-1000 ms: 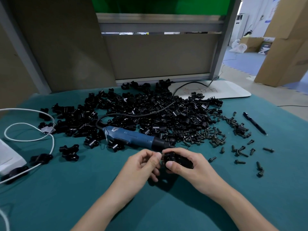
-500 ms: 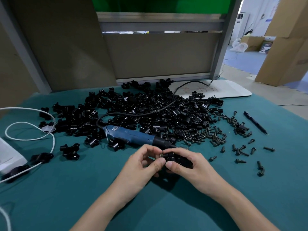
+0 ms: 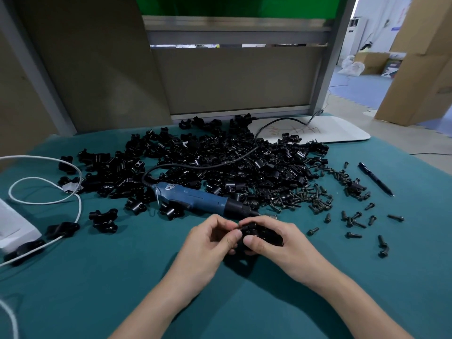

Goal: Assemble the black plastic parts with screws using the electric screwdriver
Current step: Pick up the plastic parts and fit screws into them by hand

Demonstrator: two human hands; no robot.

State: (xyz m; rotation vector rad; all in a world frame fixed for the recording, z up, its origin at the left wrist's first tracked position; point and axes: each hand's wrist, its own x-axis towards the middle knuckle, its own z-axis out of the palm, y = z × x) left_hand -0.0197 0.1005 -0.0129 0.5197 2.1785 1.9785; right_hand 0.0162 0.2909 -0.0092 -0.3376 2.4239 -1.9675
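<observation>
Lower centre, our right hand [image 3: 276, 243] clamps the black plastic part [image 3: 265, 234]; left hand [image 3: 210, 241] pinches a screw [image 3: 240, 226] into it (seating, seemingly). Next: the electric screwdriver [image 3: 195, 199].

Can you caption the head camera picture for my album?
Right hand grips a black plastic part while left hand pinches its end, beside the blue screwdriver.

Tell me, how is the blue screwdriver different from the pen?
The screwdriver is thick and blue with a black nose; the pen is thin and all black. The screwdriver has a black cord at its back; the pen has none. The screwdriver lies against the pile of parts in the middle; the pen lies alone at the right, past the screws. Both lie flat on the green cloth.
</observation>
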